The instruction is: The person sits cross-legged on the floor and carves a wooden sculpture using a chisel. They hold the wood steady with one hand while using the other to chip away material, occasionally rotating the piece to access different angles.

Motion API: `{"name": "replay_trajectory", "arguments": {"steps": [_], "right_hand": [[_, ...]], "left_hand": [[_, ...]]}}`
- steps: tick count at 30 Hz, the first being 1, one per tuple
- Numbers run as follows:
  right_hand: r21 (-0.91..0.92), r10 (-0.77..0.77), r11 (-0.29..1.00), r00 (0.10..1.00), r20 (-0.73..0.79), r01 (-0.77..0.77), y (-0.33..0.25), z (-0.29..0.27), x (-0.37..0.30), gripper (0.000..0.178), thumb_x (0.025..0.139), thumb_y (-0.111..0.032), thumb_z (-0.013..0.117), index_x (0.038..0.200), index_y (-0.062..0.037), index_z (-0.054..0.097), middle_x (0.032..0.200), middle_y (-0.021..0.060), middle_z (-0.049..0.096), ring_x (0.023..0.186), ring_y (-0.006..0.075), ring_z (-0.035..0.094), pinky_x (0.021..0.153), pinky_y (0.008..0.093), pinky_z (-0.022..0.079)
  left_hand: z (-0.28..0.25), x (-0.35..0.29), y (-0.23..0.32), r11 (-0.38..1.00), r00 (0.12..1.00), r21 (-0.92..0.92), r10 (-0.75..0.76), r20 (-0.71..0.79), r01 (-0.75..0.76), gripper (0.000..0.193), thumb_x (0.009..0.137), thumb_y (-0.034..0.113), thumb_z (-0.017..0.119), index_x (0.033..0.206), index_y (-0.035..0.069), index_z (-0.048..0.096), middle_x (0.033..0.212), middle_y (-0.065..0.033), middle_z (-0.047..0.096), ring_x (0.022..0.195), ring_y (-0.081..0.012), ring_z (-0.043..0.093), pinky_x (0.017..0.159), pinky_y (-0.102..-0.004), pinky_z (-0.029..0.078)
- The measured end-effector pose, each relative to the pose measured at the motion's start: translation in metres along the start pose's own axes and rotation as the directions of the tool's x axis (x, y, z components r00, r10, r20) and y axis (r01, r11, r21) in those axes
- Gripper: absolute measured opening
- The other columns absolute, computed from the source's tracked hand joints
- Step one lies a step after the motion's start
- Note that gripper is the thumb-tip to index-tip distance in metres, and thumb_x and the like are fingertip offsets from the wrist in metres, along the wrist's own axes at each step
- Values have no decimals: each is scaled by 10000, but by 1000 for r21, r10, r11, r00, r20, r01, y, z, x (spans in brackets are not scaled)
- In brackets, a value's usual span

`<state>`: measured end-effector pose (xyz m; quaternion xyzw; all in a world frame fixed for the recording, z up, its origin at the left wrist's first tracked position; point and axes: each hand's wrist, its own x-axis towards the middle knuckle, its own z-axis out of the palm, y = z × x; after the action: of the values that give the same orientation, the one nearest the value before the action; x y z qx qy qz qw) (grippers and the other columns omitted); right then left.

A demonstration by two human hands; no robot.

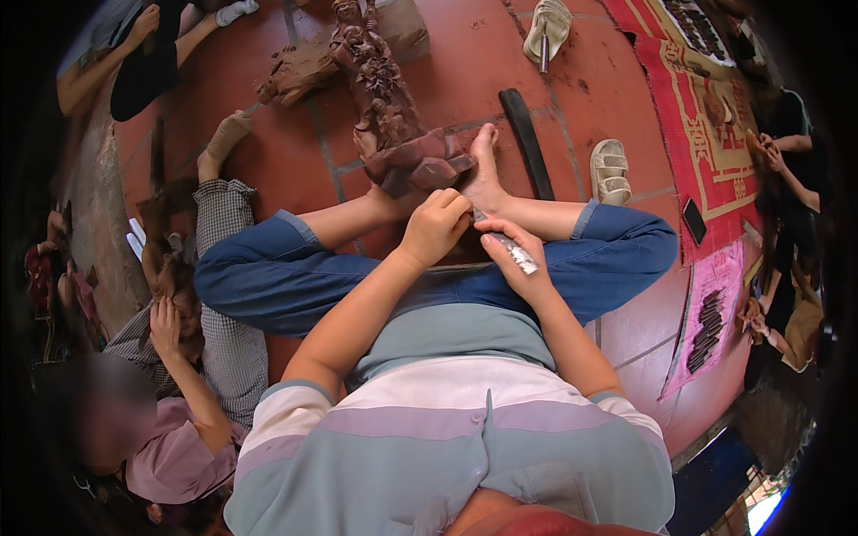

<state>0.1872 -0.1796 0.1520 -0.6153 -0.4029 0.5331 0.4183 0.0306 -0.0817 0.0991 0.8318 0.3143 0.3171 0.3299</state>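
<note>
My left hand (438, 223) is closed, its fingertips together just below the carved base of a wooden sculpture (380, 98). Whatever it may hold is hidden by the fingers. My right hand (529, 264) grips a short hand tool with a mottled white and grey handle (521, 256). The tool's grey end points up and left toward my left fingers; its exact tip is hard to make out. The reddish-brown sculpture is densely carved with figures and leaves. It rises away from me above a faceted, rock-like base, between my bare feet.
A dark flat bar (526, 143) lies beyond my right foot, near two beige sandals (610, 171) (548, 29). A rough wood piece (299, 71) lies beside the sculpture. Rows of dark tools lie on a pink cloth (706, 313) at right. Other people sit on both sides.
</note>
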Motion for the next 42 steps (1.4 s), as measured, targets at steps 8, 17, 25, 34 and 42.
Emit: {"name": "replay_trajectory", "arguments": {"steps": [8,17,25,34,42], "right_hand": [[-296,-448,866,888,-102,402,16,16,43,140,869,-27,581,1000,6,618,978,150,648,912,291,639,832,324,496],[-127,-324,941,943,-80,313,41,15,45,127,864,-3,529,969,2,601,1022,143,643,963,257,627,861,334,485],[-112,-304,949,951,-64,295,39,15,50,73,871,-10,500,878,-3,573,936,141,609,924,272,606,858,334,464],[140,-151,977,986,-71,159,41,15,49,83,871,17,486,894,-7,562,853,79,570,812,151,556,771,262,449],[123,-193,971,975,-111,206,38,20,57,65,883,2,490,889,-4,555,828,62,545,802,152,546,769,259,450]], "left_hand": [[12,4,-5,996,993,-28,-91,-81,89,334,744,17,677,1074,23,627,1063,-148,621,1016,-336,602,848,-388,514],[26,-2,-6,990,987,-49,-138,-76,135,337,748,13,693,1080,11,641,1125,-169,626,1080,-346,603,909,-394,510],[30,2,-7,985,975,-45,-172,-140,167,290,760,52,699,1045,36,647,1089,-151,631,1006,-340,611,866,-389,513],[26,6,-6,986,981,30,-163,-110,167,337,730,29,729,1062,37,671,1088,-134,642,1015,-319,626,872,-371,520],[24,12,-7,985,970,12,-167,-180,172,283,755,105,718,1027,48,665,1077,-117,641,983,-324,617,845,-381,510]]}}
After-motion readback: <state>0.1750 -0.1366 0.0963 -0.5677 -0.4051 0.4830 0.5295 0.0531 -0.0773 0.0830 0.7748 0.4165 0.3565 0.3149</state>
